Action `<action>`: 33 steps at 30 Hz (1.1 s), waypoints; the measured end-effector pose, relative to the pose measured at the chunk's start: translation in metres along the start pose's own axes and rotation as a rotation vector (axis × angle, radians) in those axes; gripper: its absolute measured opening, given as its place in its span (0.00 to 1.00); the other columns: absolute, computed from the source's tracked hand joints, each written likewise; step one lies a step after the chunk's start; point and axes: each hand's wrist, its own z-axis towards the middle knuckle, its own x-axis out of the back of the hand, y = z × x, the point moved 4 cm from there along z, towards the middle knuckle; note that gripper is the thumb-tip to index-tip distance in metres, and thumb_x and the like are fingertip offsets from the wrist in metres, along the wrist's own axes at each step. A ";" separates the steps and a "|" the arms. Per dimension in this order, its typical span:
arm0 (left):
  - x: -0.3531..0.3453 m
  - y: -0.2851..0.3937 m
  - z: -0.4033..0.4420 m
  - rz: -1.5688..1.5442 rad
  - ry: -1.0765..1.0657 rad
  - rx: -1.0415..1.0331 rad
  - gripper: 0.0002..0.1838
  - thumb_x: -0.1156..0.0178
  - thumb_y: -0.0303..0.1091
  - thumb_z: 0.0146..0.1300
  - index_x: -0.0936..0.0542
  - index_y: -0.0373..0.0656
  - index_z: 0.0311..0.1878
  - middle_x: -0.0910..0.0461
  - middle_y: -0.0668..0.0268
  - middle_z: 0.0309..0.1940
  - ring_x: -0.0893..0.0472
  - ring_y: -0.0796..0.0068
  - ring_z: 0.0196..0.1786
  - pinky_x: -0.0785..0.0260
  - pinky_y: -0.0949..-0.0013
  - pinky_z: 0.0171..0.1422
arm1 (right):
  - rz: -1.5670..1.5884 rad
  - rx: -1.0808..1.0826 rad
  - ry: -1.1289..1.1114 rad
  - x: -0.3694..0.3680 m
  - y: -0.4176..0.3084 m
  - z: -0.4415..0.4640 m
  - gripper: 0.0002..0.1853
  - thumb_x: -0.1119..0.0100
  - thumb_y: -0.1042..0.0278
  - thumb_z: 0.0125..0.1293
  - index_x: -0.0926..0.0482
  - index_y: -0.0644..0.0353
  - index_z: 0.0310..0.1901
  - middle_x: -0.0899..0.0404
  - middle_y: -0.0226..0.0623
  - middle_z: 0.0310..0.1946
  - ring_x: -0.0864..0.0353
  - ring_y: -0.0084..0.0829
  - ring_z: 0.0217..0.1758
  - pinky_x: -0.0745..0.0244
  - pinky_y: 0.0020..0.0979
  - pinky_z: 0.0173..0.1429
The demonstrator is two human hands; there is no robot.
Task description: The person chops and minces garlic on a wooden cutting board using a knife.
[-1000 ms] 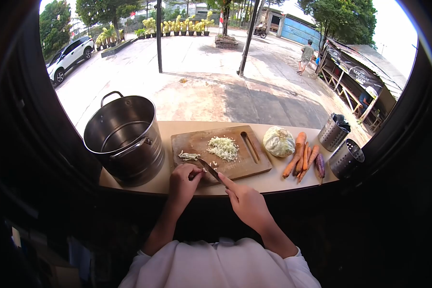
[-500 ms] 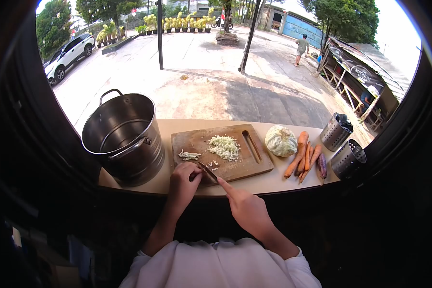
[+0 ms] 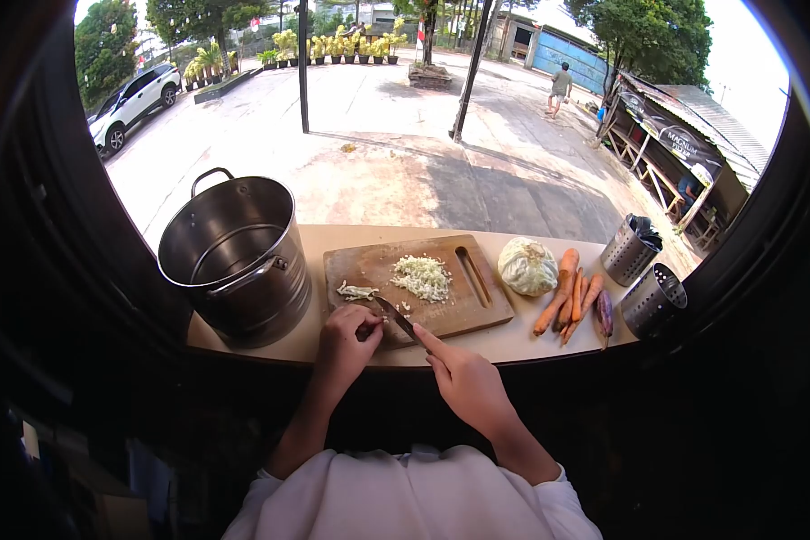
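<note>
My right hand (image 3: 470, 382) grips the handle of a kitchen knife (image 3: 397, 318), its blade pointing up and left over the wooden cutting board (image 3: 360, 263). At the board's front left edge, my left hand (image 3: 349, 337) is closed in a pinch; what it may hold is too small to name. Just beyond those fingers lies a little heap of pale green vegetable strips (image 3: 357, 292). A larger pile of finely chopped pale vegetable (image 3: 422, 277) sits mid-board, with loose bits nearer the knife.
Left of the board stands a large steel pot (image 3: 283, 297). To the right are a cabbage (image 3: 526, 267), several carrots (image 3: 558, 301), a purple root vegetable (image 3: 605, 312) and two perforated steel holders (image 3: 654, 301). A person (image 3: 560, 90) walks in the yard outside.
My right hand has shifted slightly right with the knife, and the blade now sits a little farther from my left fingers. Outside, the walking person has moved a little left.
</note>
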 end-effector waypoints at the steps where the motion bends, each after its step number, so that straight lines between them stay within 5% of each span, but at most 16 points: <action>1: -0.001 -0.002 -0.001 -0.016 -0.004 0.019 0.07 0.28 0.22 0.54 0.17 0.37 0.34 0.15 0.58 0.35 0.15 0.58 0.40 0.23 0.62 0.47 | -0.019 -0.008 -0.016 0.001 -0.002 -0.002 0.28 0.47 0.64 0.77 0.33 0.35 0.77 0.17 0.50 0.34 0.16 0.54 0.36 0.22 0.52 0.40; 12: 0.000 -0.001 0.000 -0.069 -0.006 0.065 0.08 0.28 0.22 0.52 0.19 0.36 0.33 0.17 0.57 0.33 0.16 0.54 0.40 0.24 0.59 0.46 | -0.187 -0.082 -0.097 -0.009 -0.016 -0.006 0.29 0.48 0.66 0.77 0.34 0.35 0.77 0.16 0.51 0.36 0.15 0.54 0.37 0.22 0.52 0.41; 15: 0.000 -0.003 -0.001 -0.032 -0.017 0.029 0.07 0.28 0.21 0.53 0.18 0.35 0.35 0.16 0.58 0.36 0.15 0.63 0.39 0.22 0.66 0.42 | -0.230 -0.072 -0.130 -0.010 -0.016 0.003 0.29 0.49 0.65 0.77 0.34 0.38 0.78 0.18 0.48 0.30 0.15 0.50 0.32 0.19 0.48 0.37; 21: -0.002 -0.008 -0.003 -0.056 -0.029 0.064 0.07 0.29 0.20 0.55 0.18 0.35 0.35 0.16 0.59 0.34 0.15 0.66 0.36 0.22 0.67 0.41 | -0.009 -0.025 -0.035 -0.004 -0.007 0.007 0.27 0.49 0.65 0.78 0.33 0.38 0.77 0.17 0.50 0.35 0.16 0.55 0.37 0.22 0.52 0.42; 24: -0.003 -0.008 -0.003 -0.110 -0.043 0.137 0.08 0.28 0.22 0.53 0.19 0.36 0.34 0.17 0.57 0.33 0.16 0.55 0.39 0.24 0.59 0.46 | -0.039 -0.028 -0.057 0.000 -0.014 0.001 0.28 0.49 0.65 0.78 0.33 0.37 0.77 0.17 0.50 0.36 0.16 0.55 0.38 0.21 0.52 0.43; 33: 0.000 -0.008 -0.003 -0.090 -0.046 0.081 0.07 0.31 0.18 0.56 0.19 0.33 0.36 0.18 0.59 0.34 0.15 0.67 0.35 0.23 0.68 0.41 | -0.166 -0.079 -0.093 -0.009 -0.016 -0.002 0.29 0.48 0.66 0.77 0.34 0.33 0.77 0.17 0.52 0.33 0.15 0.54 0.35 0.22 0.53 0.39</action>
